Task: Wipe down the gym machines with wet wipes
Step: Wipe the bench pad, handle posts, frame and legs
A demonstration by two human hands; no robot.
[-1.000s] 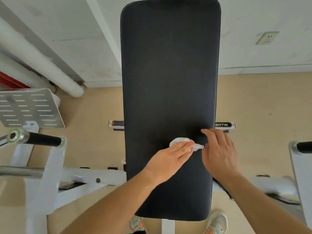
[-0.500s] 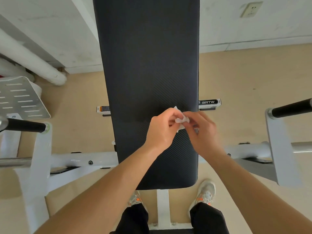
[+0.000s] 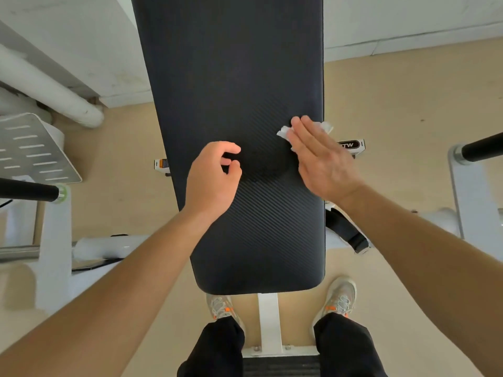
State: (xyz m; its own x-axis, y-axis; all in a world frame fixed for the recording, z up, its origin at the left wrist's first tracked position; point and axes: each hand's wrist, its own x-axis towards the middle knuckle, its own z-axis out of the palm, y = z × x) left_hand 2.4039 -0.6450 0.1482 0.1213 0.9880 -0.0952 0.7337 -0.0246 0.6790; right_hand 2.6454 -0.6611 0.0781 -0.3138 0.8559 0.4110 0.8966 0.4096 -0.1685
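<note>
Black pad (image 3: 231,77) bears wipe (image 3: 283,131) under flat right hand (image 3: 324,159) beside "TW" label (image 3: 349,145)

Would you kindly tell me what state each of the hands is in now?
Left hand: open, loosely curled, holding nothing.
Right hand: open, flat, pressing the wet wipe onto the pad.

A pale beige floor (image 3: 402,110), smooth and matte, fills most of the view on both sides. At the top right a white wall (image 3: 408,14) meets it along a low white skirting board (image 3: 408,45). At the top left, a scuffed white wall section (image 3: 81,42) juts forward. A thick white pipe (image 3: 54,92) slants along its foot. The light is soft and even.
</note>
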